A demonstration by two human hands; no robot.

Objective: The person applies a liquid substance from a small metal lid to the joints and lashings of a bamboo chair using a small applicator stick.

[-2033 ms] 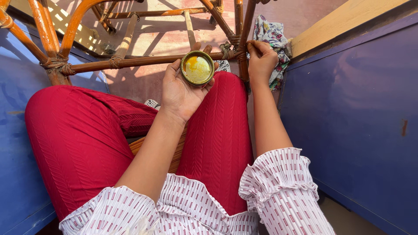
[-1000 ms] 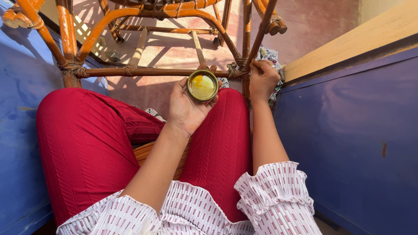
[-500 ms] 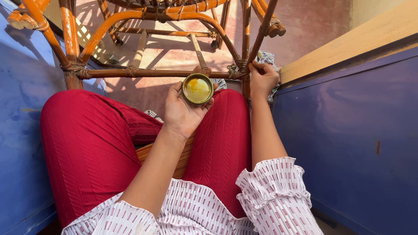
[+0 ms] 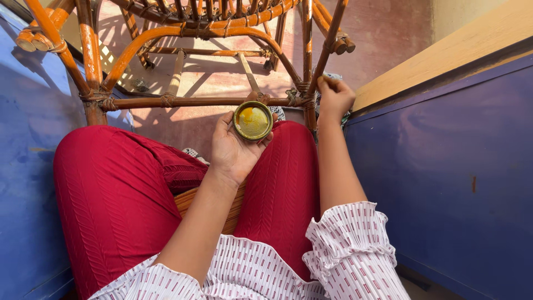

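Observation:
My left hand (image 4: 236,150) holds a small round tin (image 4: 252,120) with yellow paste inside, resting above my knee. My right hand (image 4: 334,97) is closed against a leg of the cane chair (image 4: 316,72), fingers pinched near the wood, with a patterned cloth (image 4: 327,83) just behind it. Whether the fingers grip the cloth I cannot tell. I sit with red trousers (image 4: 127,194) and white striped sleeves (image 4: 350,250).
The cane chair's frame (image 4: 183,101) spans the top of the view over a reddish floor (image 4: 383,33). Blue walls close in on the left (image 4: 28,166) and right (image 4: 455,166), with a tan ledge (image 4: 444,50) above the right one.
The view has tilted upward, showing more of the chair. My left hand keeps the tin in place. My right hand has shifted slightly up the chair leg.

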